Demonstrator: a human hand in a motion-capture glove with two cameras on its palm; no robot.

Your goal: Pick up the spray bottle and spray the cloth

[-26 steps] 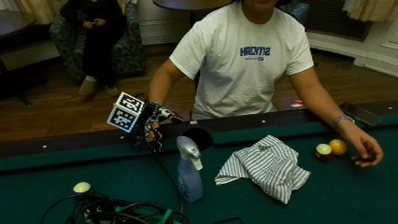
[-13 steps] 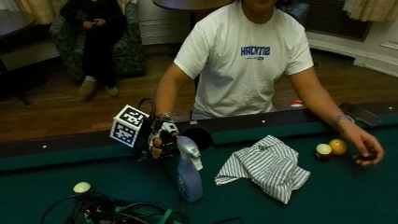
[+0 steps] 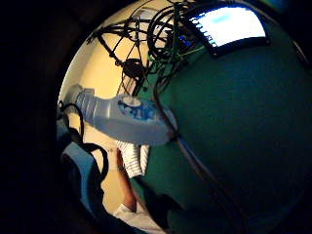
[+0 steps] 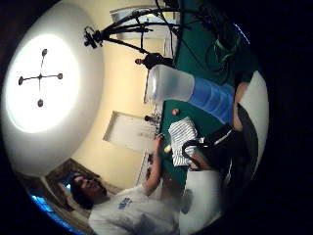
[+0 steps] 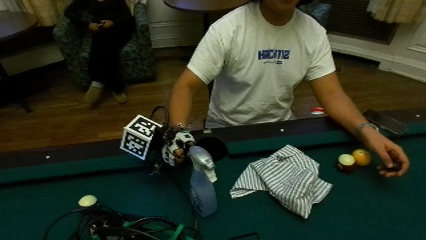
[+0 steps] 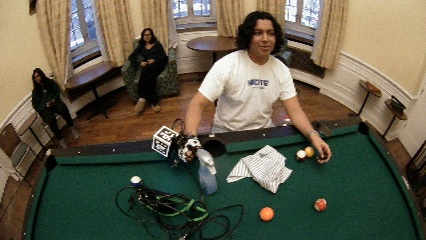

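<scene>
The person stood behind the pool table, whose green felt surface [image 5: 373, 210] carried everything. The gloved right hand [image 5: 176, 146] was at the head of the spray bottle [image 5: 202, 187], at about 10 o'clock from the bottle's body; whether its fingers had closed on the trigger head could not be told from the outside view, and the palm views showed the bottle [image 3: 124, 118] close to the palm, its pale base [image 4: 168, 84] and blue-tinted body lying across the view, without showing any fingers round it. The bottle stood upright on the felt near the rail, just in front of a corner pocket [image 5: 213, 147].

The striped cloth [image 5: 283, 179] lay crumpled on the surface at 3 o'clock from the bottle, near it but not touching. Farther out at 3 o'clock, the bare left hand [image 5: 388, 159] rested on the felt beside two pool balls, one white and dark red [image 5: 346, 161], one yellow [image 5: 361, 156].

At 7 o'clock from the bottle lay a tangle of cables [image 5: 126, 227] with a white ball [image 5: 88, 200] beside it. The wide view showed two more balls, an orange one [image 6: 266, 213] and a striped red one [image 6: 320, 204], toward the near rail.
</scene>
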